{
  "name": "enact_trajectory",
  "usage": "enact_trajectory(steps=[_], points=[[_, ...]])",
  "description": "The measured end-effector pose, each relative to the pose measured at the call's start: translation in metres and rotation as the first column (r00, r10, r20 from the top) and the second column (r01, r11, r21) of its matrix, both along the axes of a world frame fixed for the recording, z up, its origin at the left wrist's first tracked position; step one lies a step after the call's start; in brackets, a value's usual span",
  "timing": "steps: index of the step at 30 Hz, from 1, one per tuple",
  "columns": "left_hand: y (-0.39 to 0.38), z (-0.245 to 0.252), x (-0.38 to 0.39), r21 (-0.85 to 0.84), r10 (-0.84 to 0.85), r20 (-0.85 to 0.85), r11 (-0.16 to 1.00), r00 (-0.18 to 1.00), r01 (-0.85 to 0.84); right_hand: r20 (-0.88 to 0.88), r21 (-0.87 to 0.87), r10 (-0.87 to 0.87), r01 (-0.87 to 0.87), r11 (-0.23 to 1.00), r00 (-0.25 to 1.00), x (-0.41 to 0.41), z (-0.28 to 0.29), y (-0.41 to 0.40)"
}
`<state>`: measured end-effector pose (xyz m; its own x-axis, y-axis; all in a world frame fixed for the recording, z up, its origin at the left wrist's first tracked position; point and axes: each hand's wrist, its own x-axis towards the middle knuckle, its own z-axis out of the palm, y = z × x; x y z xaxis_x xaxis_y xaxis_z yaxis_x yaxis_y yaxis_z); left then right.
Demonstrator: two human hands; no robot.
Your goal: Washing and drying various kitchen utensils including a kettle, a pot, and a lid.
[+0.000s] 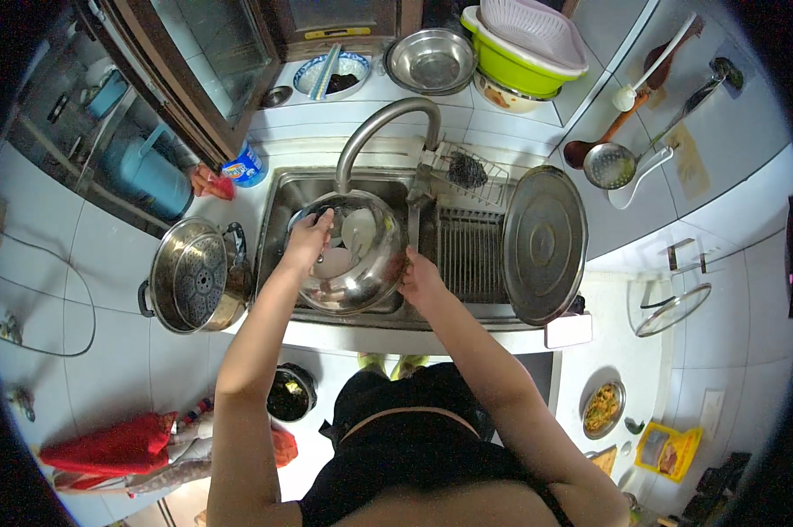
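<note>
Over the left basin of the steel sink (pixel 396 323) is a round, shiny steel piece, apparently a domed pot lid (pixel 380 277) with a see-through middle. Pale dishes (pixel 358 230) show within its middle; glare blurs them. My left hand (pixel 311 240) grips a dark part near its top, probably the knob. At the right edge, my right hand (pixel 421 277) holds the rim, thumb up. Above the lid's far side curves the faucet (pixel 363 132); whether water runs I cannot tell.
Left of the sink stands a steamer pot (pixel 195 273) with a perforated insert. A large dark round lid (pixel 545 244) leans over the right basin's drain rack (pixel 470 257). Behind are a patterned bowl with chopsticks (pixel 334 72), a steel basin (pixel 429 62) and green colanders (pixel 515 59).
</note>
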<state>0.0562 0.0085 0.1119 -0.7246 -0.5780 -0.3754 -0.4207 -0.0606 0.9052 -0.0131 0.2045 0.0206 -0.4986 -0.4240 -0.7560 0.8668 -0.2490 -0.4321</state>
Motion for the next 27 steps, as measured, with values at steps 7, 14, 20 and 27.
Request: enact_trajectory(steps=[7,14,20,27], points=[[-0.004,-0.005,0.006,0.013,0.069,0.029,0.998,0.997,-0.069,0.057,-0.162,-0.160,0.167,0.973,0.985,0.010,0.017,-0.011],[0.001,0.003,0.010,-0.113,0.082,0.084,0.991,0.993,-0.073,0.061,-0.156,-0.002,0.012,0.988,0.998,0.010,0.016,-0.001],[0.002,0.032,0.024,-0.276,-0.112,0.130,0.950,0.985,0.145,0.028,-0.067,0.210,-0.207,0.976,0.977,0.028,0.019,0.008],[-0.014,0.093,0.025,-0.593,-0.361,0.423,0.583,0.831,0.555,-0.112,-0.100,0.363,-0.374,0.922,0.925,0.052,0.041,-0.008]])
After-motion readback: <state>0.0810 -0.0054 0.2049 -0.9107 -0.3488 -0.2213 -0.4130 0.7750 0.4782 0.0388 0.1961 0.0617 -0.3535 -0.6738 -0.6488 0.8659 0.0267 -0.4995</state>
